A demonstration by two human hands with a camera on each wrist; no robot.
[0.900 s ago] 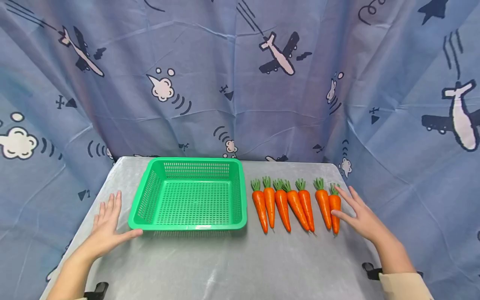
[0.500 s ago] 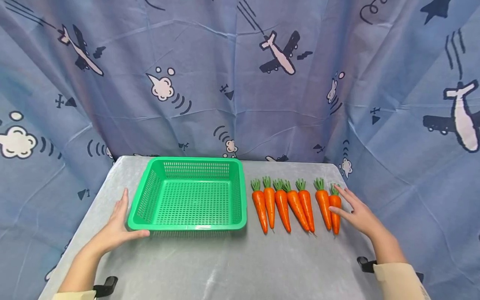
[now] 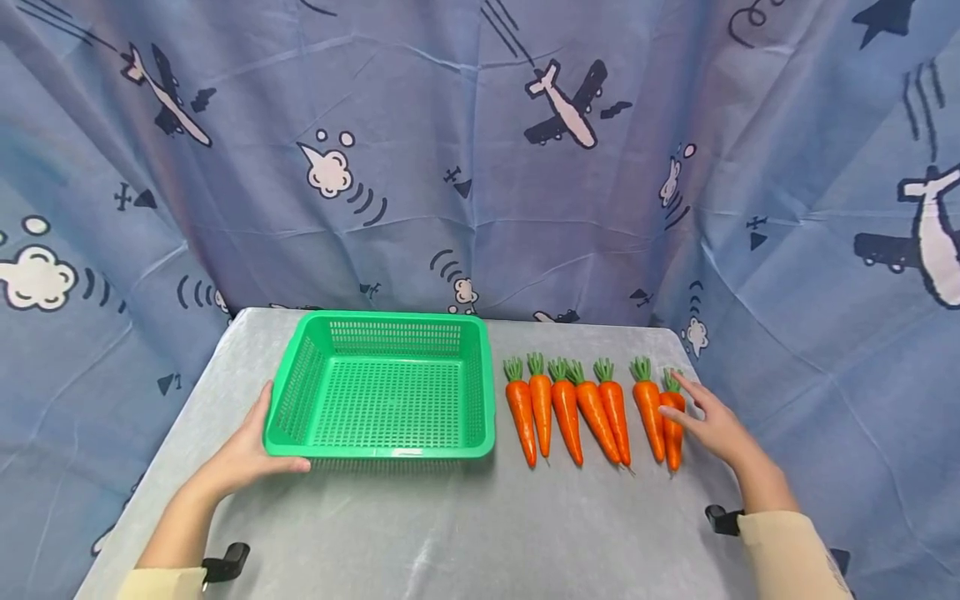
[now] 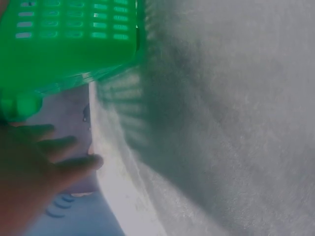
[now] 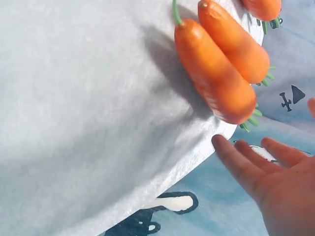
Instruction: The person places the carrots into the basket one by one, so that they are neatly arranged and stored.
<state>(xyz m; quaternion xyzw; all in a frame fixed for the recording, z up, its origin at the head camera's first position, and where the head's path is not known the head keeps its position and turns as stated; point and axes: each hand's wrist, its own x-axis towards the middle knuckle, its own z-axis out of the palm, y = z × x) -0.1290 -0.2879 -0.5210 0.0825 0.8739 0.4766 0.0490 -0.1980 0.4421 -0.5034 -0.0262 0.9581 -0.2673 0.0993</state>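
Observation:
A green plastic basket (image 3: pixel 378 452) with slotted walls stands on the left half of the table. My left hand (image 3: pixel 243 454) is at its near left corner, thumb along the front and fingers by the left wall. Those fingers look straight in the left wrist view, beside the basket wall (image 4: pixel 69 59); whether they touch it I cannot tell. Several orange carrots with short green tops lie in a row right of the basket. Beside the rightmost carrot (image 3: pixel 673 437), my right hand (image 3: pixel 716 425) hovers with fingers extended; the right wrist view shows a gap to the carrot (image 5: pixel 216 73).
A grey cloth covers the table (image 3: pixel 450 533). Blue curtains (image 3: pixel 420 167) printed with planes hang behind it and at both sides. Another carrot (image 3: pixel 648 412) lies against the rightmost one, with a gap before the others.
My left hand has moved right, from beside the basket to its near left corner. The right hand has shifted only slightly at the rightmost carrot. Basket and carrots stay in place.

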